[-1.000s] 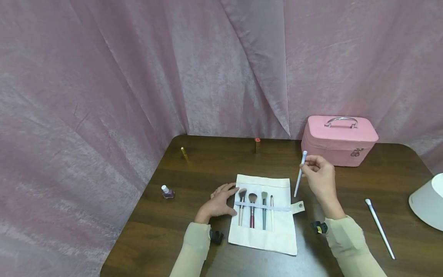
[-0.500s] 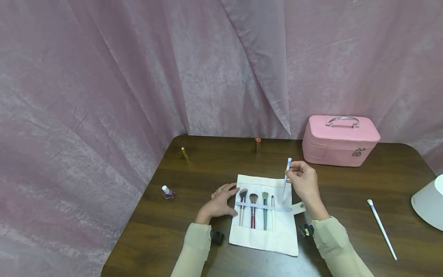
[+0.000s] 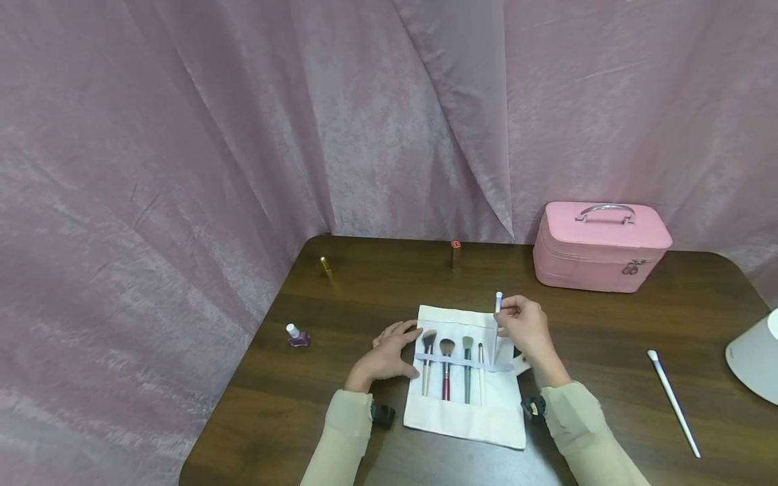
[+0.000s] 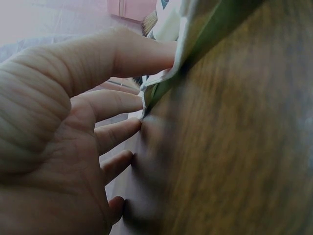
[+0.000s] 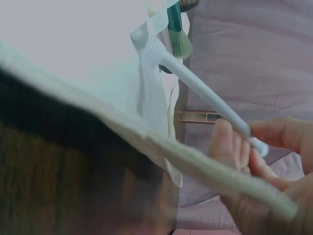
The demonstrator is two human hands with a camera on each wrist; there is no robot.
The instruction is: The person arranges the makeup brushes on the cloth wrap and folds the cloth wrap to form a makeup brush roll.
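A cream cloth brush roll [image 3: 468,415] lies open on the dark wooden table [image 3: 340,304]. Several makeup brushes [image 3: 446,368] sit under its elastic band. My right hand [image 3: 521,322] pinches a thin white brush [image 3: 496,324] near its top end, over the roll's right side. The right wrist view shows that white brush [image 5: 205,95] running from my fingers [image 5: 230,147] down into the band. My left hand [image 3: 389,351] rests flat at the roll's left edge, fingers straight. In the left wrist view its fingers [image 4: 122,103] touch the cloth edge [image 4: 164,81].
A pink vanity case [image 3: 602,246] stands at the back right. A nail polish bottle [image 3: 296,335] is at the left, two lipstick tubes [image 3: 454,254] [image 3: 326,265] near the back edge. Another white brush [image 3: 673,403] lies at the right, beside a white lampshade [image 3: 756,358].
My right hand moved left and down with the white brush, from beside the roll to over its right slot. The left hand stayed put.
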